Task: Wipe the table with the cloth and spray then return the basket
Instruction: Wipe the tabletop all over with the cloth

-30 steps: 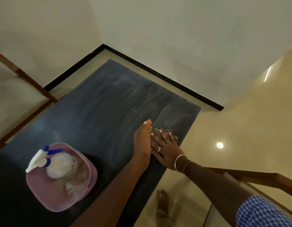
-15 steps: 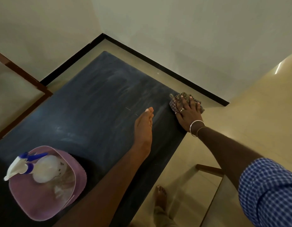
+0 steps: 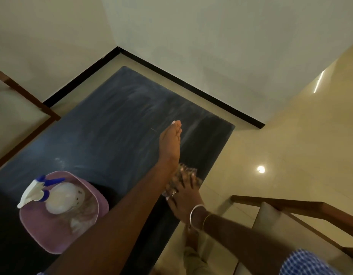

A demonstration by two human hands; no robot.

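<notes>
A dark stone table (image 3: 116, 132) fills the middle of the view, streaked with wipe marks. My right hand (image 3: 183, 197) presses a checked cloth (image 3: 186, 172) flat on the table near its right edge; the hand and motion blur hide much of the cloth. My left hand (image 3: 170, 143) rests flat on the table just beyond the cloth, fingers together, holding nothing. A pink basket (image 3: 58, 235) stands at the near left of the table. A white spray bottle (image 3: 56, 195) with a blue trigger lies inside it.
A wooden chair (image 3: 23, 116) stands at the left of the table and another wooden frame (image 3: 290, 209) at the right. White walls with a black skirting (image 3: 191, 90) meet behind the table. My bare foot (image 3: 191, 241) is on the glossy floor below the table's right edge.
My right hand has dragged the cloth back along the table's right edge from the far corner toward me. My left hand has stayed flat on the table.
</notes>
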